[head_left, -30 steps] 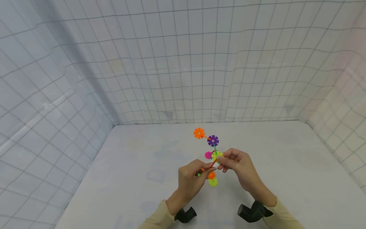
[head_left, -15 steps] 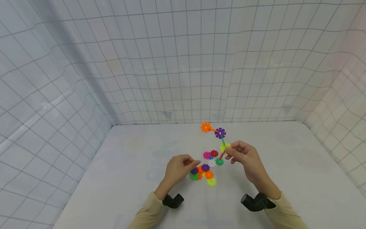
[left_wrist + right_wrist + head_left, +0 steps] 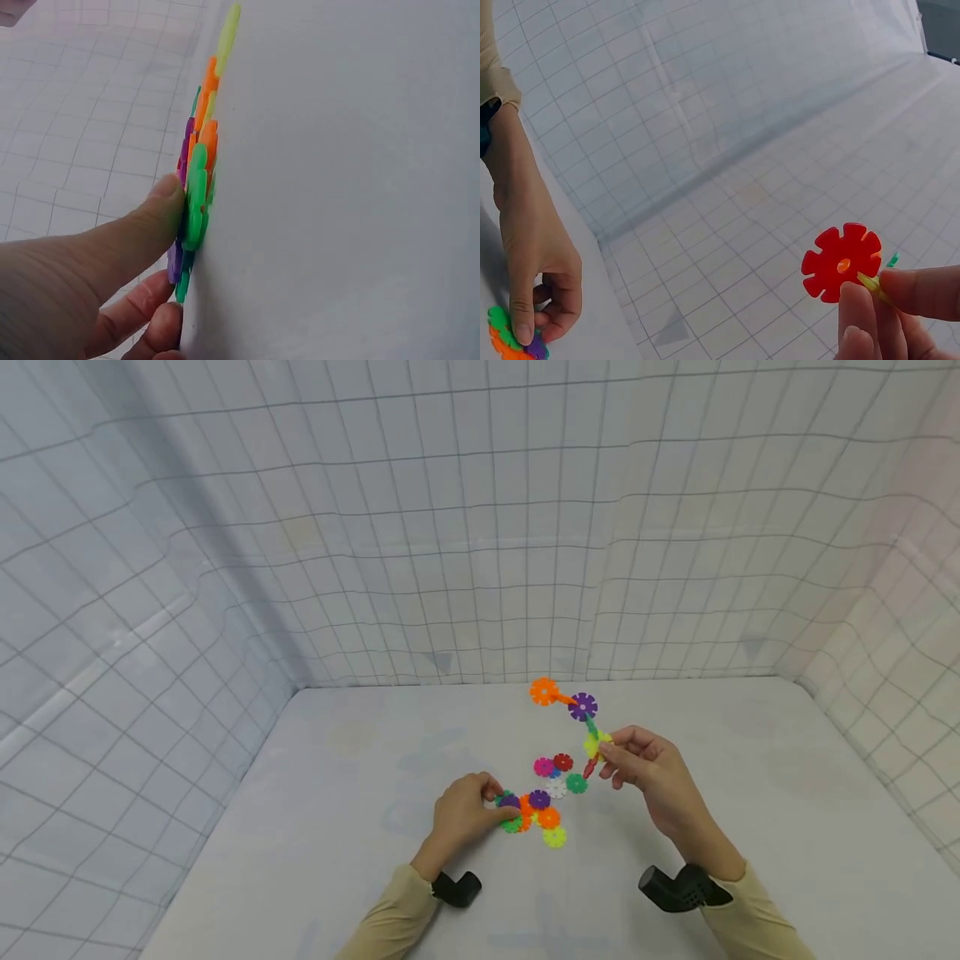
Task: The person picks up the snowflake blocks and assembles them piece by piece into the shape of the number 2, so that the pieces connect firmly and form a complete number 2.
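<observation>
In the head view my right hand (image 3: 651,777) pinches a yellow notched snowflake disc (image 3: 595,745) between thumb and fingers. That disc belongs to a raised chain with an orange disc (image 3: 543,692), a second orange one edge-on, a purple disc (image 3: 582,707), a green disc (image 3: 592,726) and a red disc (image 3: 841,262). My left hand (image 3: 468,810) is at the left end of a loose disc pile, thumb and fingers about a purple disc (image 3: 509,803). In the left wrist view a green disc (image 3: 196,199) lies by the thumb, and a teal disc (image 3: 183,286) meets the fingertips.
Loose discs lie on the white table (image 3: 360,860) between the hands, among them a white disc (image 3: 556,787), a pink disc (image 3: 543,767) and a yellow-green disc (image 3: 555,837). A gridded white sheet (image 3: 517,527) surrounds the table at back and sides.
My left hand let go of the chain, moved left and came down onto the loose discs. My right hand drew the chain to the right and slightly farther away, tilting its red disc.
</observation>
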The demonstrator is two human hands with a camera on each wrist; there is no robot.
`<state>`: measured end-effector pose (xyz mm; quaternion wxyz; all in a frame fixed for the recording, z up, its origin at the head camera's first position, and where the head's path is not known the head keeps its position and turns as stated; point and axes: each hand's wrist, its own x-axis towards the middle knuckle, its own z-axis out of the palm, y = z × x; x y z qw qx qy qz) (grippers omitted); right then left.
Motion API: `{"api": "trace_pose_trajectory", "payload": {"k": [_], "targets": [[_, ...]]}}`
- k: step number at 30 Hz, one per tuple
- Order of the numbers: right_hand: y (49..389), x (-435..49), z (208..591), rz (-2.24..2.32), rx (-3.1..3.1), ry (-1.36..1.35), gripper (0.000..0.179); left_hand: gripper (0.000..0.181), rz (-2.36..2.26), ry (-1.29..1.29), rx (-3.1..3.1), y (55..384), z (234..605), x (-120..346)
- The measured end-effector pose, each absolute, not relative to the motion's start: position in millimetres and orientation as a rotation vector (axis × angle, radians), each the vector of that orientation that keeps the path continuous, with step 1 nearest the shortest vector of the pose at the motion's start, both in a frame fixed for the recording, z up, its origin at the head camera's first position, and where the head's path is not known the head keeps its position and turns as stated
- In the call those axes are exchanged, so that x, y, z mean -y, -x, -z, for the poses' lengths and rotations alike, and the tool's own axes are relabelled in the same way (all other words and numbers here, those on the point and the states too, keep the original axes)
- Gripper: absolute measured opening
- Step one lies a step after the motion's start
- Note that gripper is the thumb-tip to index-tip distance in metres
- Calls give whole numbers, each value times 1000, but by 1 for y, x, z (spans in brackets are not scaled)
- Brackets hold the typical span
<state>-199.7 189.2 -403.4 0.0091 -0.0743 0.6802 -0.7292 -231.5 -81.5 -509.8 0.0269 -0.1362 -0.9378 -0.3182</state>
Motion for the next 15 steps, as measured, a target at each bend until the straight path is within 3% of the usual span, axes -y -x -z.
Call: {"api": "trace_pose_trajectory", "payload": {"k": [10, 15], "targets": [[197, -192, 400, 2318, -1934, 344, 6, 31, 1161, 385, 2883, 235, 508, 89], [196, -195, 398, 2348, -1727, 409, 15, 27, 1239, 353, 2866, 240, 507, 96]]}}
